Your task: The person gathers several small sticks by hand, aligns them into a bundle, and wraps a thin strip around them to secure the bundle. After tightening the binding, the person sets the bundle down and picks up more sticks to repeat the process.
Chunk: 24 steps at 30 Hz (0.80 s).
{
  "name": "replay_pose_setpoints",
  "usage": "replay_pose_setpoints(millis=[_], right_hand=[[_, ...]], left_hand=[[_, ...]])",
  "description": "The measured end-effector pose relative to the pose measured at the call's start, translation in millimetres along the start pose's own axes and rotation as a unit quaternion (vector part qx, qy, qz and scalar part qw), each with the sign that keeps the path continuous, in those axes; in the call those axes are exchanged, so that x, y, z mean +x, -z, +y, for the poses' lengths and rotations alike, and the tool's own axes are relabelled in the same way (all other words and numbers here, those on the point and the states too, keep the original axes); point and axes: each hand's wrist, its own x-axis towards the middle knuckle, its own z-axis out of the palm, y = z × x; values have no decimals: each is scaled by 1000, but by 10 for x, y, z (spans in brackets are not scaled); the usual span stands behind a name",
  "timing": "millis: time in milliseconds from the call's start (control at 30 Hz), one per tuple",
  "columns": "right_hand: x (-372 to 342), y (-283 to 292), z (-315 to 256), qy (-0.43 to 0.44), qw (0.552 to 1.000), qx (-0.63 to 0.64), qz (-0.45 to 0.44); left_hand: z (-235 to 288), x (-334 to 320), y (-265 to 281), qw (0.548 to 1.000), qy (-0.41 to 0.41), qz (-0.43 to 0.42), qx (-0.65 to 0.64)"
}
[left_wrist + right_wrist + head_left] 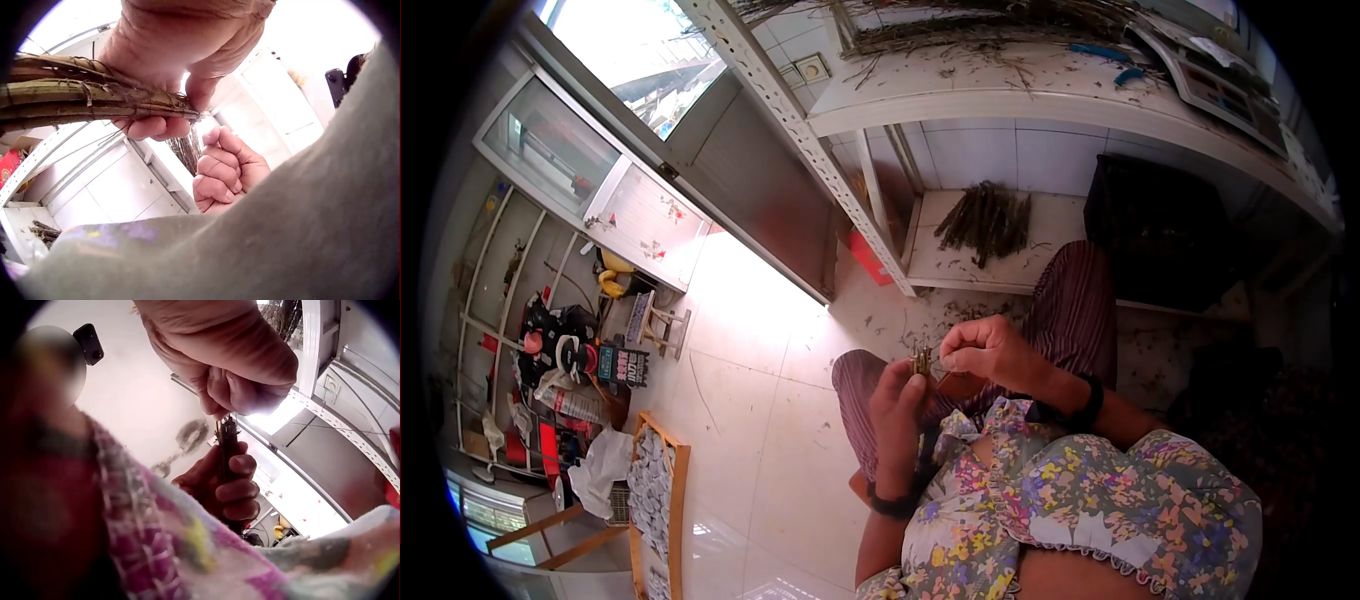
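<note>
A short bundle of thin brown stems (56,94) is wrapped in fine strands. My left hand (895,405) grips it, with the thumb and fingers around the stems near one end. In the right wrist view the stem ends (227,428) stick up above those fingers. My right hand (997,353) is just beside that end, its fingers curled in. Its thumb and forefinger pinch right at the tips, on what looks like a thin stem end; the fingers hide most of it.
A pile of cut stems (985,222) lies on the lower shelf, beside a black crate (1150,225). Long twigs (990,28), blue-handled cutters (1128,76) and a scale (1215,85) are on the upper shelf. Plant scraps litter the floor (785,420). A cluttered rack stands left.
</note>
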Motion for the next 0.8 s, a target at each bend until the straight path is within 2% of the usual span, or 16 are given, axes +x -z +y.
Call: replay_pose_setpoints(millis=[267,467,800], right_hand=[[-9,5,47,-85,992,90,15],[-3,-11,83,-109,984,137,41],[52,55,237,-143,953,267,31]], left_hand=[[-22,0,-12,999,-7,1,37],[-152,40,73,998,-18,-1,64],[-251,91,63,991,-50,-6,120]])
